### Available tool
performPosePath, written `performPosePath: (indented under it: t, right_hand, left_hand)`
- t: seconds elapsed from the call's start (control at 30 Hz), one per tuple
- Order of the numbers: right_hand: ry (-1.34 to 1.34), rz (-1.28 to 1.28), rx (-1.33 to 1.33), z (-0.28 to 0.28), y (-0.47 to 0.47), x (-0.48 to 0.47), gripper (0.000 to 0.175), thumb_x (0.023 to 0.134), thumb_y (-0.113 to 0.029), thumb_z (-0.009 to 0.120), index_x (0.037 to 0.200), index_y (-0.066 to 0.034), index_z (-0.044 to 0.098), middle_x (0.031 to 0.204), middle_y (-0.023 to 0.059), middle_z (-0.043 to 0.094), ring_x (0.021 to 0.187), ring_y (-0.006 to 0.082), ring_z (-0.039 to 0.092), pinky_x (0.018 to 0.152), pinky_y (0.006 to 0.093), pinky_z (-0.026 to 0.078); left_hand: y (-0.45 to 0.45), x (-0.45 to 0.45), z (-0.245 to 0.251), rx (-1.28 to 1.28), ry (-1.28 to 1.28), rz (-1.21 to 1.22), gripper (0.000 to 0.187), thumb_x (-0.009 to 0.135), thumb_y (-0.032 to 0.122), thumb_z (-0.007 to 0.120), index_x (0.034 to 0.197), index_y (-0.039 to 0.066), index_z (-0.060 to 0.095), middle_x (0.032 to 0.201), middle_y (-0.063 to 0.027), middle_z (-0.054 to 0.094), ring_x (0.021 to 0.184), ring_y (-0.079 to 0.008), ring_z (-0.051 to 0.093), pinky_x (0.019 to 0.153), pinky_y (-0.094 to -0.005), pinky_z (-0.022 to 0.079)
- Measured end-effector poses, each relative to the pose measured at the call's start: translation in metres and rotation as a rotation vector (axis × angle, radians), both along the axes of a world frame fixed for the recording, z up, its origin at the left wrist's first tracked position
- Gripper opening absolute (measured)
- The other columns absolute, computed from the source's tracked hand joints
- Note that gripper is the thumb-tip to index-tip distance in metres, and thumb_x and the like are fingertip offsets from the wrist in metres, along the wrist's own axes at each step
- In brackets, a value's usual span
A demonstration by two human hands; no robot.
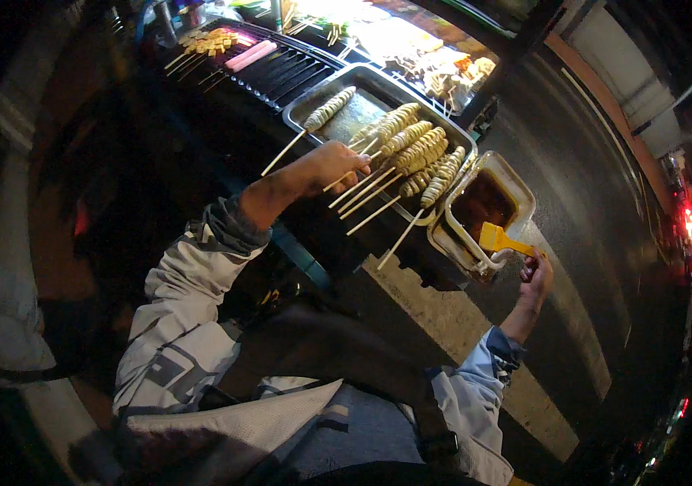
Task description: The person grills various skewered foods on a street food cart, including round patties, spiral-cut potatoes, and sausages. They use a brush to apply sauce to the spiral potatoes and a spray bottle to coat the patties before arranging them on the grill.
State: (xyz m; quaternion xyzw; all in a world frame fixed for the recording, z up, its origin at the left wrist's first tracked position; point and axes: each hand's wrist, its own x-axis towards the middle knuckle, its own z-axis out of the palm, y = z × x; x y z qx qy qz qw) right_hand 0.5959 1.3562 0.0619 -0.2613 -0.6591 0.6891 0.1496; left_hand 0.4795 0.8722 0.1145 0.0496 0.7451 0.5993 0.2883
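My left hand (343,165) grips the wooden sticks of spiral-cut food skewers (387,124) over a metal tray (365,74). Exactly how many sticks it holds cannot be told. Several more spiral skewers (422,150) lie side by side at the tray's right, sticks jutting over the near edge. A single spiral skewer (330,109) rests apart at the left of the tray. My right hand (537,276) holds the handle of a yellow basting brush (494,237). The brush head is at the near rim of a pale sauce container (525,188) with dark reddish-brown sauce (483,203) inside.
Beyond the tray stands a grill rack (297,70) with pink sausages (251,56) and skewered yellowish cubes (209,41). Brightly lit skewered food (443,67) lies at the back. Dark pavement (576,200) with a pale stripe (473,328) runs below and right.
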Motion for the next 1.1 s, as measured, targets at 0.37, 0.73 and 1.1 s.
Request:
performPosePath:
  t: [0.37, 0.73, 1.1]
  right_hand:
    - [0.019, -0.054, -0.158, -0.03, 0.046, -0.027, 0.019, 0.093, -0.022, 0.068, 0.084, -0.0079, 0.061, 0.066, -0.0003, 0.051, 0.046, 0.0059, 0.039, 0.04, 0.0235, 0.029]
    - [0.107, -0.007, 0.17, -0.005, 0.052, -0.082, 0.017, 0.094, -0.021, 0.068, 0.086, -0.0068, 0.063, 0.066, 0.0011, 0.056, 0.047, 0.0066, 0.045, 0.041, 0.0235, 0.035]
    - [-0.116, 0.225, 0.169, -0.031, 0.057, -0.101, 0.015, 0.094, -0.016, 0.065, 0.085, -0.0038, 0.063, 0.061, 0.0008, 0.054, 0.045, 0.0066, 0.043, 0.039, 0.023, 0.032]
  left_hand:
    - [-0.1, -0.01, -0.038, -0.918, 0.808, 0.226, 0.025, 0.087, 0.028, 0.07, 0.082, 0.003, 0.071, 0.078, -0.0197, 0.069, 0.077, -0.0406, 0.069, 0.068, -0.048, 0.055]
    - [0.025, 0.066, 0.041, -0.324, 0.698, 0.179, 0.024, 0.096, 0.022, 0.064, 0.097, 0.0, 0.073, 0.066, -0.0072, 0.067, 0.058, -0.0115, 0.063, 0.057, -0.0303, 0.051]
    - [0.18, 0.067, -0.053, -0.227, 0.469, -0.158, 0.035, 0.098, 0.022, 0.053, 0.083, -0.005, 0.07, 0.065, -0.0113, 0.07, 0.061, -0.0208, 0.07, 0.063, -0.0362, 0.055]
